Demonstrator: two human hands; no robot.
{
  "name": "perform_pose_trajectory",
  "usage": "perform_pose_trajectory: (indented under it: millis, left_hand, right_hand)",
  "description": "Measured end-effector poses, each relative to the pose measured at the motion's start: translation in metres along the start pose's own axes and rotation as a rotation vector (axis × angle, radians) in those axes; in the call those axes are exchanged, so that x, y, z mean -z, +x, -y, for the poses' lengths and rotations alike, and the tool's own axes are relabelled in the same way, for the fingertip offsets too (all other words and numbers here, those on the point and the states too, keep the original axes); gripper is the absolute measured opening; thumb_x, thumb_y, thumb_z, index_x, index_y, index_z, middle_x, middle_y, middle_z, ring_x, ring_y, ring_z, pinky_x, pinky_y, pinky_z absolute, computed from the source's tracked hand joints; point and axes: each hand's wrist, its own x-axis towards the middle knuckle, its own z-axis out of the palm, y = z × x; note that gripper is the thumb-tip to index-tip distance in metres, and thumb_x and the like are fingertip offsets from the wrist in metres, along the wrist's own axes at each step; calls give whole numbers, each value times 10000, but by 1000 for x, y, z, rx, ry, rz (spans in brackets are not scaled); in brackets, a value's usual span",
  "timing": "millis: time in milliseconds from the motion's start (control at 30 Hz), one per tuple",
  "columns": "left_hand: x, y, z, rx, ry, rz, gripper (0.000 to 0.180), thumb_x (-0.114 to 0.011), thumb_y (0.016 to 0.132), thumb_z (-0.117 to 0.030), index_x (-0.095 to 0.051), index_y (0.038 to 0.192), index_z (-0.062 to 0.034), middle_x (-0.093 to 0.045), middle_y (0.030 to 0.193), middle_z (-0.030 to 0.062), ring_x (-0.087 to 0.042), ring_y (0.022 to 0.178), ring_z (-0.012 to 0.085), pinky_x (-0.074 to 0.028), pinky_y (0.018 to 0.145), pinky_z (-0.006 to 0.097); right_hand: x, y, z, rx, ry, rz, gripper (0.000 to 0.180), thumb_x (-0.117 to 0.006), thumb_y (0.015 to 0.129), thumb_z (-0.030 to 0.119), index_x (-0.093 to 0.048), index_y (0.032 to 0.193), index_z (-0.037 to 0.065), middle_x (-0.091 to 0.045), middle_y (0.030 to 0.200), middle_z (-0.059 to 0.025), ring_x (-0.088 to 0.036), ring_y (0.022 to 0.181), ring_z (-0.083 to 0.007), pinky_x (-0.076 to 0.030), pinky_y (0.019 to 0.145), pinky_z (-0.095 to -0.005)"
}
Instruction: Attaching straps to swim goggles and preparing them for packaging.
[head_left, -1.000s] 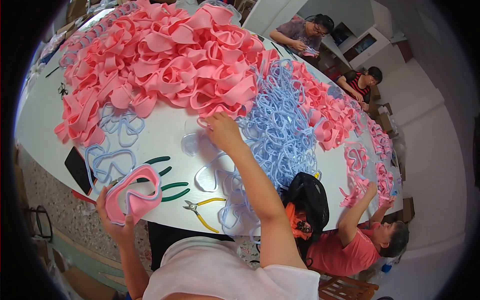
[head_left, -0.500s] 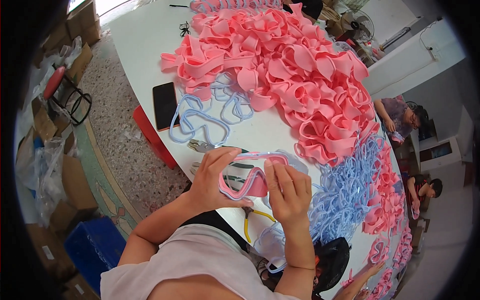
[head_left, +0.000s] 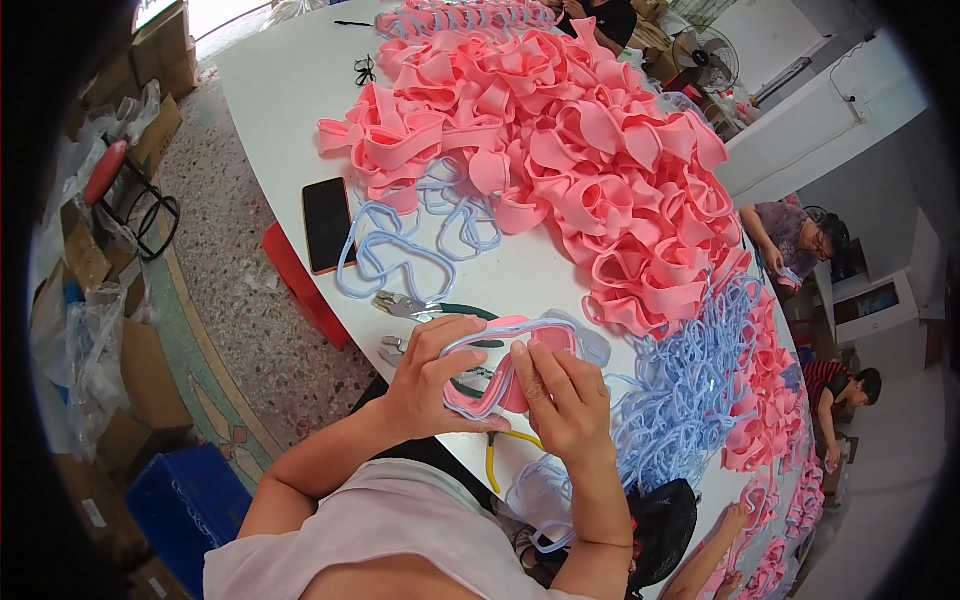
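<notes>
In front of my chest, a pink goggle-shaped frame with a pale blue edge [head_left: 556, 338] is held up above the table. My left hand [head_left: 425, 385] grips its left side, thumb and fingers closed on the rim. My right hand [head_left: 570, 400] pinches the rim near its middle dip, fingers bent together. Under the frame lie pliers with dark green handles [head_left: 400, 304], partly hidden by it and my left hand. Below it sits a yellow-handled tool [head_left: 491, 465]. To the right spreads a tangled heap of pale blue loops [head_left: 680, 390].
A large pile of pink bands [head_left: 600, 130] covers the table's far middle. A phone [head_left: 328, 225] and loose blue loops [head_left: 405, 250] lie left of it. A red stool [head_left: 305, 285] stands at the left edge, a blue bin [head_left: 190, 510] lower left. Co-workers [head_left: 800, 240] sit along the right.
My right fingers have shifted a little left and down along the rim, and the frame has tilted. A co-worker's arm at the lower right has moved up.
</notes>
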Motion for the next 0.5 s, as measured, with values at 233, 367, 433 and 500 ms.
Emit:
perform_pose_trajectory:
  millis: [233, 367, 433, 500]
  left_hand:
    - [1, -5, 1, -28, -32, -7, 761, -901, 584, -399, -426, 1121, -145, -459, 1285, 171, -483, 1174, 366, -413, 976, 456]
    - [2, -9, 2, -48, -29, 5, 690, -900, 589, -393, -437, 1042, -153, -473, 1275, 189, -497, 1151, 377, -429, 960, 463]
    - [1, -11, 6, -75, -37, 11, 680, -901, 587, -392, -438, 1025, -152, -481, 1266, 193, -505, 1140, 376, -438, 951, 466]
    - [2, -10, 6, -120, -45, 27, 665, -904, 580, -386, -434, 988, -150, -494, 1249, 199, -522, 1119, 375, -461, 926, 471]
  right_hand:
    - [4, -1, 5, -12, 17, 14, 433, -627, 732, 48, -667, 1162, 15, -630, 1123, -93, -582, 858, -196, -486, 703, -296]
    - [4, -2, 6, -132, 211, 47, 445, -693, 698, 71, -679, 1143, 50, -625, 1078, -83, -567, 888, -219, -479, 739, -328]
    - [6, -3, 2, -222, 348, 56, 441, -721, 689, 84, -684, 1128, 63, -622, 1051, -81, -559, 902, -230, -469, 766, -348]
    - [11, -2, -3, -397, 546, 102, 423, -776, 688, 148, -687, 1098, 91, -601, 1033, -83, -527, 961, -248, -407, 866, -385]
